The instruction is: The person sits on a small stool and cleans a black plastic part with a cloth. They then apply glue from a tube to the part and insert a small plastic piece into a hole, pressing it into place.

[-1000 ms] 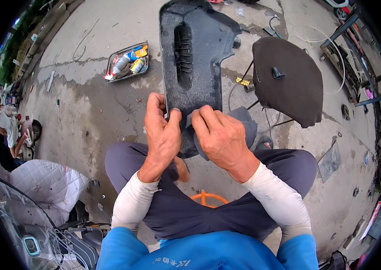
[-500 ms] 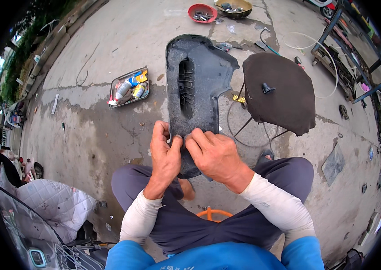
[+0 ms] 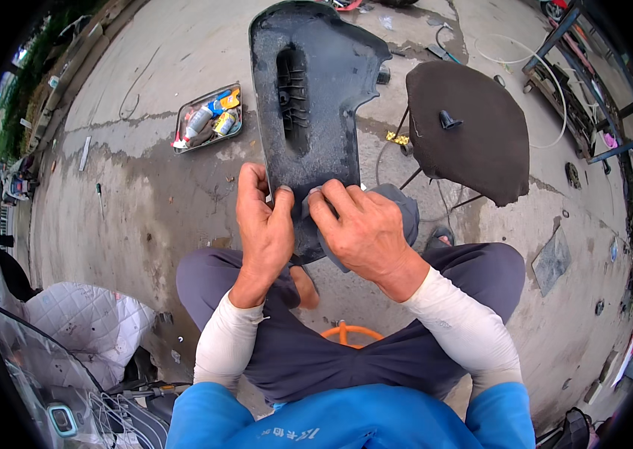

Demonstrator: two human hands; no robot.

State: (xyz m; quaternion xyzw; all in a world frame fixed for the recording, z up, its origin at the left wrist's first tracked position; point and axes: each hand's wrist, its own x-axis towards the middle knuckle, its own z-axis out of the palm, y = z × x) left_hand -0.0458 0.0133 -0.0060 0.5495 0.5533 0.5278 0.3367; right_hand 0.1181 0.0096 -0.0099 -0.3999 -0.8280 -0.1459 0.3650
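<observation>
A dark plastic panel (image 3: pixel 316 90) with a long ribbed slot is held over my lap, its narrow end toward me. My left hand (image 3: pixel 264 228) grips its lower left edge, thumb on the face. My right hand (image 3: pixel 361 232) is closed on a grey sheet (image 3: pixel 398 217), fingertips pressed against the panel's lower part; the sheet partly sticks out behind that hand.
A stool with dark padded seat (image 3: pixel 473 150) and small black part (image 3: pixel 449 120) stands right. A metal tray (image 3: pixel 182 127) with cans lies left. A blue metal rack (image 3: pixel 615 153) and hose are at right; a white quilted cover (image 3: pixel 84 322) is lower left.
Since half a second ago, the panel and both hands sit higher in view, and more of the grey sheet shows behind my right hand. The background has shifted slightly upward too.
</observation>
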